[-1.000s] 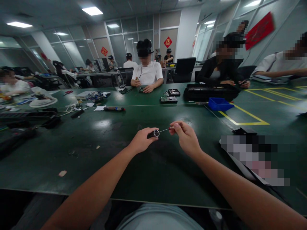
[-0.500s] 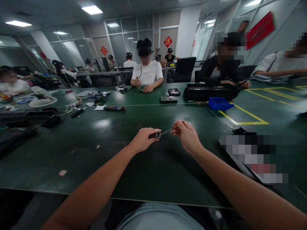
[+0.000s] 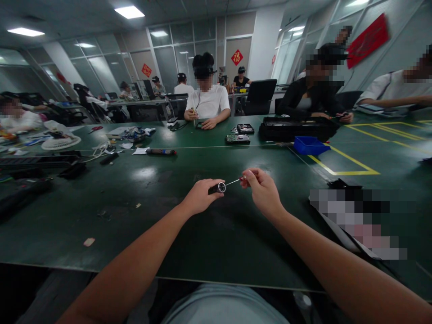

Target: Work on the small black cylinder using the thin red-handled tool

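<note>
Over the middle of the green table [image 3: 145, 243], my left hand [image 3: 201, 196] is closed around a dark cylindrical part [image 3: 216, 188] with a bright ring at its end facing right. My right hand [image 3: 261, 184] pinches the reddish handle of a screwdriver [image 3: 232, 182]. Its thin metal shaft points left, and the tip meets the ringed end of the cylinder; whether it goes inside I cannot tell. My left palm and fingers hide most of the cylinder's far end.
A blue bin [image 3: 308, 146] stands beside a long black casing [image 3: 299, 129]. Circuit-board devices [image 3: 238, 139] lie further back, near a seated co-worker [image 3: 207, 101]. A pen-like tool [image 3: 161, 152] and cables [image 3: 101, 150] are left. A blurred-out flat item [image 3: 354, 225] lies right.
My right hand has turned slightly, and more of the screwdriver's reddish handle shows. The cylinder's ringed end has shifted a little up and left in my left hand.
</note>
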A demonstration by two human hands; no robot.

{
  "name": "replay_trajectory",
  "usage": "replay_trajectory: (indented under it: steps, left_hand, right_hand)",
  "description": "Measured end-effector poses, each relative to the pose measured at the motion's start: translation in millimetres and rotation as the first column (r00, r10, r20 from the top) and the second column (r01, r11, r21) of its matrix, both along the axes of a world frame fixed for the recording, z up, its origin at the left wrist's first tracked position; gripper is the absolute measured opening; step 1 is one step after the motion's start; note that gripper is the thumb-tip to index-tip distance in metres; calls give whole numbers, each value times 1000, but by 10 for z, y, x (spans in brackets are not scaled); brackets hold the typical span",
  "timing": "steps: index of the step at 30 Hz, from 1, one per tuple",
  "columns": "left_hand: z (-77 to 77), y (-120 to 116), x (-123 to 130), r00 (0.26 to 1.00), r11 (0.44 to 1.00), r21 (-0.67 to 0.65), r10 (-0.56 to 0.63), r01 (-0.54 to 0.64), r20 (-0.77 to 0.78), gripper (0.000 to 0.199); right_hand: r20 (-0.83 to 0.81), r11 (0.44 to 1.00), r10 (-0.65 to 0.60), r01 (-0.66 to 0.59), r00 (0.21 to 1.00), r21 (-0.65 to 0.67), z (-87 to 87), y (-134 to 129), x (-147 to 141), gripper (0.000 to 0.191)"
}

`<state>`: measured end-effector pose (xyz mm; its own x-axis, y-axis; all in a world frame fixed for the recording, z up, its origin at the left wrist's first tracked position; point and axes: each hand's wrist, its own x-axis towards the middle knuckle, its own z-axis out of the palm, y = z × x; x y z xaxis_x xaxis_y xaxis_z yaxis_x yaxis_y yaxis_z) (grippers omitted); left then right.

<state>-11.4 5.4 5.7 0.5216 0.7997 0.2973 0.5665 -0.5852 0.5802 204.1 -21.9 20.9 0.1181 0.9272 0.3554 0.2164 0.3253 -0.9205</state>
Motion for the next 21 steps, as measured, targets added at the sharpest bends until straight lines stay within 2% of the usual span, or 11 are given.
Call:
replay_trajectory:
  steps: [3, 7, 9, 17, 21]
  left_hand:
    - [-5, 2, 1, 1000, 1000, 10, 4, -4, -18, 41]
    - [-9, 6, -4, 1000, 1000, 18, 9, -9, -24, 40]
    - [-9, 9, -8, 1000, 1000, 22, 8, -8, -18, 39]
    - [1, 13, -19, 999, 999, -11, 34, -34, 16, 39]
    - [-3, 16, -21, 999, 999, -19, 38, -38, 21, 39]
  right_hand:
    - [64, 1000, -6, 7, 998, -17, 33, -11, 15, 31]
    - [238, 995, -80, 92, 968, -39, 75, -39, 25, 40]
    - [275, 994, -95, 108, 957, -32, 83, -52, 20, 40]
    - [109, 998, 62, -63, 992, 7, -10, -8, 18, 12]
    - [167, 998, 58, -52, 984, -39, 9, -10, 23, 26]
